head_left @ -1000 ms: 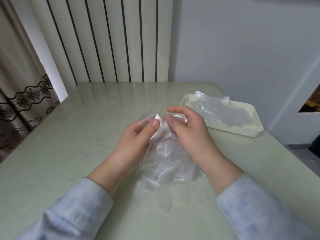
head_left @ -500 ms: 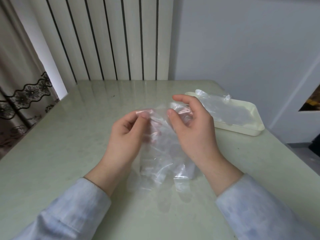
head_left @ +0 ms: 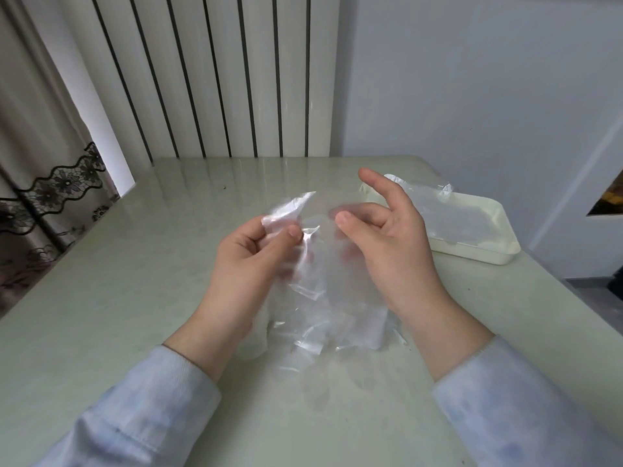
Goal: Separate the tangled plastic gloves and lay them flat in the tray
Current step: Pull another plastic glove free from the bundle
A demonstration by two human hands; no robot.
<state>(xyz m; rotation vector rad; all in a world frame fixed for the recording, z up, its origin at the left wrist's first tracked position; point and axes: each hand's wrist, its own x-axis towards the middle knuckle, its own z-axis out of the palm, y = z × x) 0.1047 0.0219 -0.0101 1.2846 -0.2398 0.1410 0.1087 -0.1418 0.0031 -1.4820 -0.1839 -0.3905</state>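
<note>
A clear plastic glove (head_left: 325, 284) hangs between my two hands over the middle of the table, its crumpled lower end resting on the tabletop. My left hand (head_left: 251, 261) pinches the glove's upper left edge between thumb and forefinger. My right hand (head_left: 387, 244) pinches the upper right edge with thumb and a blurred finger, while the index finger points up and free. The cream tray (head_left: 472, 252) stands at the right behind my right hand. Another clear glove (head_left: 451, 214) lies flat in it.
The pale green table (head_left: 141, 298) stretches left and forward. A white ribbed radiator (head_left: 215, 79) stands behind its far edge, a lace-trimmed curtain (head_left: 43, 183) at the left. The table's right edge drops off just past the tray.
My hands have risen a little and drawn apart, stretching the glove's upper edge wider. My right index finger has lifted off the plastic.
</note>
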